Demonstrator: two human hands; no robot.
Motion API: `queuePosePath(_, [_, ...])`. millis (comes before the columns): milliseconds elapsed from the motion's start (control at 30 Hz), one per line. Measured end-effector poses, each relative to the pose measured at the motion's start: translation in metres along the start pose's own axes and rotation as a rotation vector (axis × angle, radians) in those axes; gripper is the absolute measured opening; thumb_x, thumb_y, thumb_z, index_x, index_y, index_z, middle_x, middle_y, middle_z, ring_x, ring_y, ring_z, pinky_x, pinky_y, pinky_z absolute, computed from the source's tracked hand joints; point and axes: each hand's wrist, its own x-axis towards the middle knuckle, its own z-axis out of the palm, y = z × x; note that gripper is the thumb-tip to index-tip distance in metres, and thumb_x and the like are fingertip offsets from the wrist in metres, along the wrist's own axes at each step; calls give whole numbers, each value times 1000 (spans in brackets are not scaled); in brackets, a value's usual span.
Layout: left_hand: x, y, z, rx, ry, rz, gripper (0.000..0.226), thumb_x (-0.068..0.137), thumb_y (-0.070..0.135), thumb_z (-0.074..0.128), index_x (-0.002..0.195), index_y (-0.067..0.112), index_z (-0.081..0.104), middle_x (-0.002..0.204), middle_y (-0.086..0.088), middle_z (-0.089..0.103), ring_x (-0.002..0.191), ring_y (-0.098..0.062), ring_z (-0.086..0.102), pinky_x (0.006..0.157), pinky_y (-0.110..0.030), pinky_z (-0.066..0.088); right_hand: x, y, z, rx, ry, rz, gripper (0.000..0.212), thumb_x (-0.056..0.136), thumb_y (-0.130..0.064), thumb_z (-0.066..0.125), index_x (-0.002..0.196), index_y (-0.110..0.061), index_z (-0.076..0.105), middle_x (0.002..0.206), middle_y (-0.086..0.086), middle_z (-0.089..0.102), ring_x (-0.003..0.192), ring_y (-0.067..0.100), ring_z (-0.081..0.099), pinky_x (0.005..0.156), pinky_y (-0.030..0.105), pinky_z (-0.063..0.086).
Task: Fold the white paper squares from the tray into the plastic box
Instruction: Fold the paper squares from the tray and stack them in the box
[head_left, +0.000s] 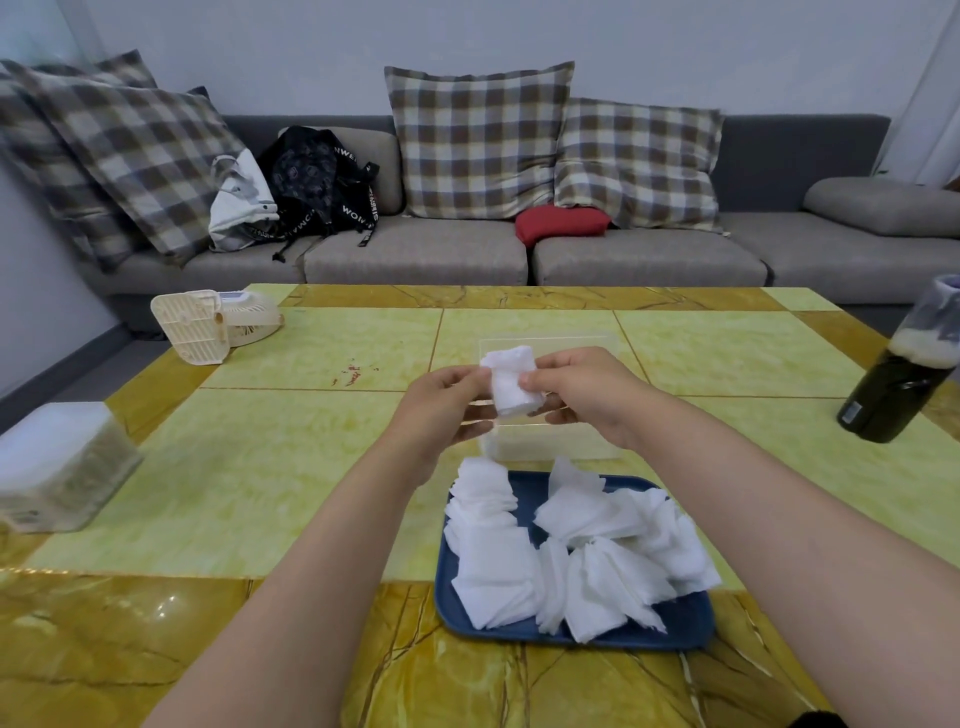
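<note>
A white paper square (511, 382), partly folded, is held in the air between both hands above the clear plastic box (550, 447). My left hand (441, 410) pinches its left edge and my right hand (582, 392) pinches its right side. The box stands on the table just beyond the blue tray (675, 626), and my hands hide most of it. Several loose white paper squares (571, 551) lie heaped in the tray, close to the table's front edge.
A dark bottle (901, 382) stands at the table's right edge. A cream fan (213, 325) lies at the back left, and a white box (60, 462) sits at the left edge. A grey sofa with plaid cushions is behind the table.
</note>
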Motion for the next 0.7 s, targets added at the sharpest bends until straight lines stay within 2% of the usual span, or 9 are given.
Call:
queuePosePath(100, [19,-11,-8,309,221,118,20,96,22,62,112,13,69,95,-1,70,80,-17,66,79,-36,58,15,7,5,-211,196,-41,10,87,-11,67,90,-5,74,90,10,75,72,23,72,70,39,59])
queuePosePath(167, [28,-21,-10,539,249,164,22,94,22,62,114,15,69,101,0,68,87,-18,63,77,-30,52,23,15,9,-444,239,-88,12,82,-11,65,77,1,66,74,14,67,65,31,64,58,35,49])
queuePosePath(200, [30,-26,-9,602,228,159,23,94,23,62,115,15,68,103,0,66,89,-18,62,76,-28,48,25,18,12,-555,235,-96,14,79,-11,65,69,-4,58,67,12,57,60,30,54,56,31,40])
queuePosePath(300, [40,-40,-7,666,144,128,29,92,21,63,120,17,65,101,0,63,81,-16,59,69,-25,44,28,20,19,-863,218,-80,32,77,-15,66,58,-17,40,56,1,38,51,21,36,50,25,28])
queuePosePath(400, [45,-45,-6,581,119,107,30,90,17,60,120,16,64,87,2,63,71,-17,59,68,-28,51,31,16,28,-1012,220,-24,30,78,-16,65,61,-18,41,59,-3,42,49,17,39,45,22,27])
queuePosePath(467, [46,-46,-6,540,118,100,30,89,15,59,119,14,64,83,4,63,74,-19,63,77,-36,58,39,16,34,-1009,233,30,26,80,-19,68,66,-16,45,65,-2,50,53,16,46,46,23,31])
queuePosePath(533, [45,-48,-6,536,112,102,32,89,15,57,120,14,63,83,2,65,82,-22,67,80,-39,59,45,17,41,-888,214,83,31,78,-28,74,67,-14,49,65,0,54,55,18,52,46,23,35])
queuePosePath(633, [47,-49,-6,614,117,134,33,92,16,55,124,15,62,94,0,67,82,-18,63,66,-23,49,50,19,49,-732,129,130,38,76,-42,78,65,-12,56,59,3,63,54,20,62,53,25,43])
queuePosePath(700, [47,-47,-7,713,125,181,34,96,16,55,129,14,61,114,-2,68,91,-14,59,72,-18,41,50,18,49,-655,70,157,39,84,-40,72,64,-11,55,61,7,66,61,26,70,58,28,44])
